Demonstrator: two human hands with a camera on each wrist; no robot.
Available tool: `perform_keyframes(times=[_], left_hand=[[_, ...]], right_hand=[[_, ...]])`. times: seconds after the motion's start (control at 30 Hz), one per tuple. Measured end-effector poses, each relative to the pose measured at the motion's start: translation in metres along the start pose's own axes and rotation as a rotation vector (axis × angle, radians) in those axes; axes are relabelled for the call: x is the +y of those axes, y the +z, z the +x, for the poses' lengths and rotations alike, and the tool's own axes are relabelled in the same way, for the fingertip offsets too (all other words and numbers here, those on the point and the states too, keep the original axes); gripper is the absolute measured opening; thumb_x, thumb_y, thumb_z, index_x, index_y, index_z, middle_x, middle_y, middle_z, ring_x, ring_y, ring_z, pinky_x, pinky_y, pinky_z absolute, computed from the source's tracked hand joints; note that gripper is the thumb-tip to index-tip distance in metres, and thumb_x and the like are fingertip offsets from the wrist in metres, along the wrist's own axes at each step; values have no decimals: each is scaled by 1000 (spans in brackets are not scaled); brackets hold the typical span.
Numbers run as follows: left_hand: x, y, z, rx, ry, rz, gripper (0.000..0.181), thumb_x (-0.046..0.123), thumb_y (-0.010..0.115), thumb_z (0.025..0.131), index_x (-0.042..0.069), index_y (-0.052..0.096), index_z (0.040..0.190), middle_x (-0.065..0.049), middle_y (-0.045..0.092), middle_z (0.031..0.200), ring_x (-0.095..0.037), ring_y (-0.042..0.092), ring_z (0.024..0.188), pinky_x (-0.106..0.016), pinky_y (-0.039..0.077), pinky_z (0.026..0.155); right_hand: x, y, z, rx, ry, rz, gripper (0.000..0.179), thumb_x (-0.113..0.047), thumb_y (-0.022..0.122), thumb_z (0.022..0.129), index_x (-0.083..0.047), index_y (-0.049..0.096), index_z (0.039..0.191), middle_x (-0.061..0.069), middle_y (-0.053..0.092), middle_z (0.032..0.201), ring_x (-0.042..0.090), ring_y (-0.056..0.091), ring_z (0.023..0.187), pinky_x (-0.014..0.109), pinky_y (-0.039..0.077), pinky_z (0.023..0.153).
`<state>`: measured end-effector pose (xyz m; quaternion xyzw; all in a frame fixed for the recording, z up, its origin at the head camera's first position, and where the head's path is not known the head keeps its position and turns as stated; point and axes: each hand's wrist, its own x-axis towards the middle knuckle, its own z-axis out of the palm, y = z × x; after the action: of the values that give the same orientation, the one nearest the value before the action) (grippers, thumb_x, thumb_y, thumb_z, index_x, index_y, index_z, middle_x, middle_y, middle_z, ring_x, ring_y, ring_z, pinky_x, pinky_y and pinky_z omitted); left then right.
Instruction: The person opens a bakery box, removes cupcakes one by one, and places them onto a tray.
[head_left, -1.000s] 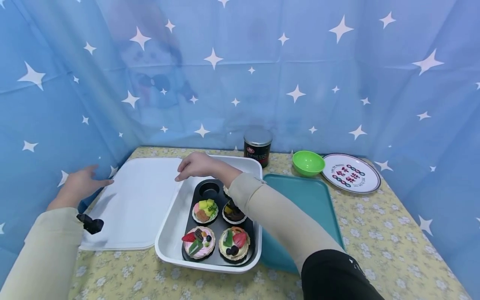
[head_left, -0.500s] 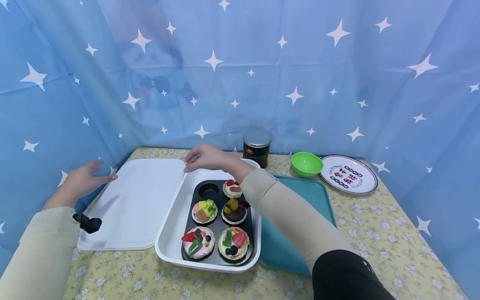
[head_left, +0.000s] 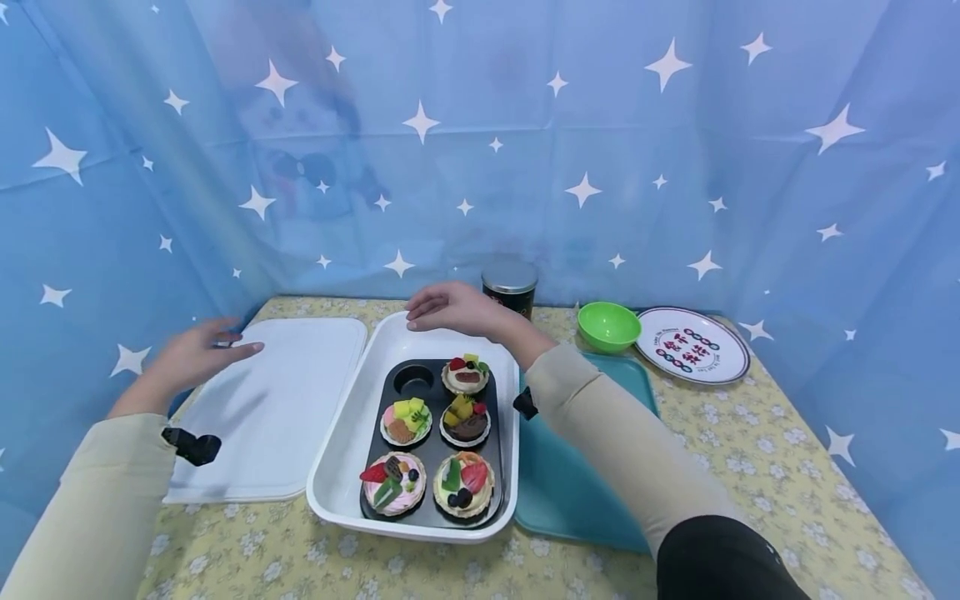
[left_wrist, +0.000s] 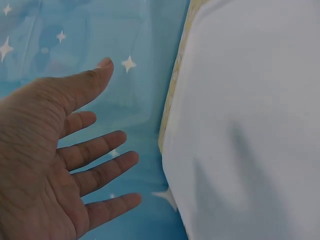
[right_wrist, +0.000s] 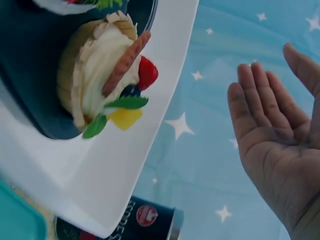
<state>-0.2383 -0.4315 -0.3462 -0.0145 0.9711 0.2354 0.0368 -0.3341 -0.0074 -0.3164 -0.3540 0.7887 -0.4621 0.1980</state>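
My left hand (head_left: 191,358) hovers over the left edge of a white tray (head_left: 262,400), fingers spread and holding nothing; the left wrist view shows its open palm (left_wrist: 45,165). My right hand (head_left: 468,310) is above the back rim of a white basin (head_left: 337,442), its fingers relaxed. In the right wrist view that hand (right_wrist: 280,125) holds nothing. Inside the basin lies a dark muffin tin (head_left: 431,500) with several fruit-topped tarts, such as a pink cream one (head_left: 393,483) and a chocolate one (head_left: 465,421). The tin's back-left cup (head_left: 413,380) is bare.
A teal tray (head_left: 577,483) lies right of the basin, partly under my right forearm. Behind stand an espresso can (head_left: 512,279), a green bowl (head_left: 609,327) and a printed white plate (head_left: 693,346). A blue star-patterned curtain (head_left: 480,150) closes off the back and sides.
My right hand has moved right along the basin's back rim, from its back-left corner, uncovering the back-right tart. My left hand has shifted slightly right. The tarts and tin stay put.
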Motion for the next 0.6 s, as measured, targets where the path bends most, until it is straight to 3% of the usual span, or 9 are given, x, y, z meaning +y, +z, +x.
perform_keyframes(times=[0.23,0.47,0.6], left_hand=[[22,20,6,-21,50,-62,95,65,54,95,-2,26,157,-34,44,146,-52,42,132,-63,46,96],[44,50,12,-50,83,-116,93,66,53,95,0,29,157,-32,44,147,-51,43,133,-62,45,98],[61,73,13,-79,134,-264,85,59,56,97,5,30,157,-26,45,149,-47,44,134,-62,43,103]], right_hand=[[14,-10,-20,55,29,-54,35,-31,71,96,-15,65,127,-2,69,118,14,63,112,32,53,93],[38,-7,-44,50,14,-330,46,-36,68,97,-13,59,135,8,63,131,20,59,121,34,49,100],[54,2,-57,35,37,-434,56,-40,66,97,-9,53,142,10,57,140,24,53,129,41,46,104]])
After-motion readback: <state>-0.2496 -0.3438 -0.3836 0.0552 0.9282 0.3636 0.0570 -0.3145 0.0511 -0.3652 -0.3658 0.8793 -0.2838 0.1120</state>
